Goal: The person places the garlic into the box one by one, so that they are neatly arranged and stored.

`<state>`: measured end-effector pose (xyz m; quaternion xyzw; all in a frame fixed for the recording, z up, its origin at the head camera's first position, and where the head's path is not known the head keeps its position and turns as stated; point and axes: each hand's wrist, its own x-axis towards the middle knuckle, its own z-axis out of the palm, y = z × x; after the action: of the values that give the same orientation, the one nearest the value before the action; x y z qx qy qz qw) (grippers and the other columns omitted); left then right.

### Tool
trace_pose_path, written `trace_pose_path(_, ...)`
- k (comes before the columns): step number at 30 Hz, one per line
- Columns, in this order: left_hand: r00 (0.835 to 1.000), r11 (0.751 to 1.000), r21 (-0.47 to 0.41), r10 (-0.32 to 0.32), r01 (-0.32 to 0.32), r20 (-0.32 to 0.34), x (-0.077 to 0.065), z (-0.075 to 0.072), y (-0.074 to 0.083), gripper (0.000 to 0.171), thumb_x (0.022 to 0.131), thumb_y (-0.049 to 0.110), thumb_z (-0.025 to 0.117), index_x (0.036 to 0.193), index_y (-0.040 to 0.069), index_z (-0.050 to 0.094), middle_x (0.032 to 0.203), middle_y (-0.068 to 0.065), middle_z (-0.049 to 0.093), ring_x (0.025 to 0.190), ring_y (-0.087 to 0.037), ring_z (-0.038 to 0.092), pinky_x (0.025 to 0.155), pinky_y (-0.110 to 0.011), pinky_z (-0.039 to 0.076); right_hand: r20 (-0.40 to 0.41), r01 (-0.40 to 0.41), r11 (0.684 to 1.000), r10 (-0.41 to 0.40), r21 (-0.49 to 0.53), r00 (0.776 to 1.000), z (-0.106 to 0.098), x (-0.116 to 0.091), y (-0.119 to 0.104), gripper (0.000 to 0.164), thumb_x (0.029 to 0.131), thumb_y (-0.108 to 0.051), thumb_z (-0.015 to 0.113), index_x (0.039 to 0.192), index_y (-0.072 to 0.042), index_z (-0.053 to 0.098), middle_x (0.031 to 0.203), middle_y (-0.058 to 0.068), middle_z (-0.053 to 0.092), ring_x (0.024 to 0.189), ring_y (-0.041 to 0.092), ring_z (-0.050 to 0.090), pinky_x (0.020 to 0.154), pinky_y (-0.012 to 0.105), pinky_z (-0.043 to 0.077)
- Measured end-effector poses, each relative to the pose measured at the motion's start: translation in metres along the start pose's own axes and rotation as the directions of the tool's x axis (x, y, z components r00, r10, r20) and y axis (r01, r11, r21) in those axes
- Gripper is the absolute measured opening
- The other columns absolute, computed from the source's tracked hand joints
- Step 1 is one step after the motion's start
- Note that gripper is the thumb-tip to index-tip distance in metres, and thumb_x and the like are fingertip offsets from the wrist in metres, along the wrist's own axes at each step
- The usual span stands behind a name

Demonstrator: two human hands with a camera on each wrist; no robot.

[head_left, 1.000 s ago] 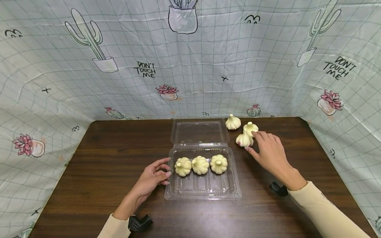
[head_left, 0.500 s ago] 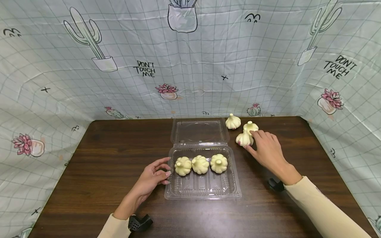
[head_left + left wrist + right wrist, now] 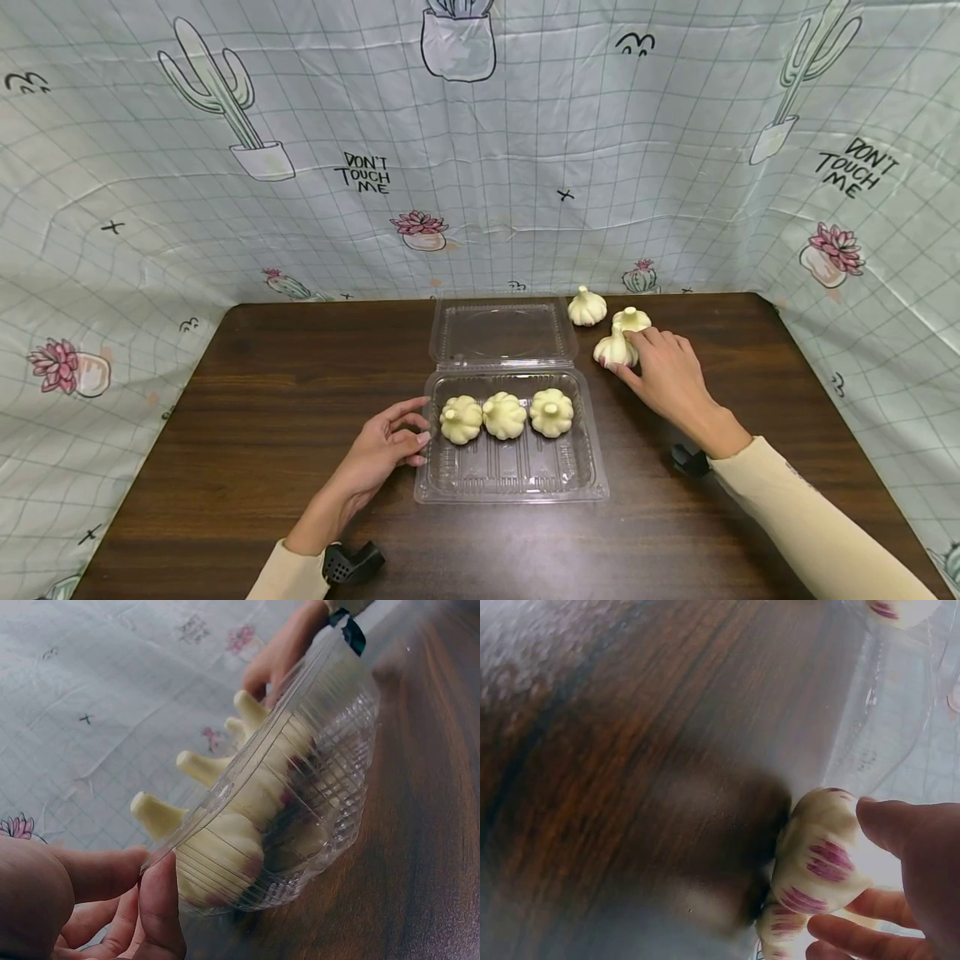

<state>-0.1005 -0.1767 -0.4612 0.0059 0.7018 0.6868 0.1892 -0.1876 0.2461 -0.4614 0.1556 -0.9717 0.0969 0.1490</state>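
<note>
A clear plastic clamshell container [image 3: 517, 479] lies with its lid folded back on the table. Inside it, three garlic bulbs [image 3: 505, 416] stand in a row across the base. My left hand [image 3: 378, 450] pinches the container's left rim between thumb and finger, as the left wrist view shows. To the right of the lid, my right hand [image 3: 666, 377] holds a purple-streaked garlic bulb [image 3: 823, 855], thumb on one side and fingers on the other. This bulb still sits at table level. Close behind it is a second bulb [image 3: 632, 318], partly hidden.
Another garlic bulb [image 3: 587, 307] stands at the table's back edge, near the corner of the open lid [image 3: 504, 329]. A printed cloth [image 3: 510, 167] hangs behind and on both sides of the dark wooden table [image 3: 300, 375].
My right hand has moved slightly left, and its thumb and fingers have closed round the nearest loose garlic bulb. The left hand and the container have stayed in place.
</note>
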Motion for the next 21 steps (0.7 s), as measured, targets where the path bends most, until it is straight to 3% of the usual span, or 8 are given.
trace_pose_path(6,1.000,1.000,0.003,0.009,-0.009,0.012,-0.0009,0.0003,-0.0001,0.059,0.105,-0.002,0.060,0.159,-0.008,0.035,0.120,-0.012,0.054,0.085,-0.006,0.062,0.074,-0.020,0.060,0.020,0.013,0.999,-0.014,0.040,1.000,0.0024,0.0016,-0.0004,0.056,0.091,-0.028,0.085,0.130,0.007,0.063,0.121,0.028,0.067,0.111,0.049,0.062,0.096,0.065,0.047)
trace_pose_path(13,1.000,1.000,0.000,0.010,-0.010,0.004,-0.0013,0.0005,-0.0006,0.060,0.105,-0.003,0.061,0.158,-0.009,0.035,0.120,-0.012,0.055,0.085,-0.006,0.062,0.074,-0.020,0.060,0.020,0.065,0.991,-0.068,0.121,0.998,0.0055,0.0033,-0.0015,0.051,0.087,-0.021,0.088,0.120,0.007,0.062,0.102,0.024,0.070,0.098,0.047,0.066,0.088,0.063,0.051)
trace_pose_path(21,1.000,1.000,0.006,0.014,-0.014,0.005,-0.0012,0.0008,0.0000,0.059,0.105,-0.002,0.060,0.158,-0.009,0.035,0.120,-0.013,0.055,0.086,-0.006,0.062,0.074,-0.020,0.060,-0.004,0.107,0.990,-0.107,0.094,0.994,0.0042,-0.0026,-0.0025,0.056,0.085,-0.022,0.089,0.129,0.003,0.066,0.122,0.022,0.072,0.114,0.046,0.064,0.099,0.063,0.048)
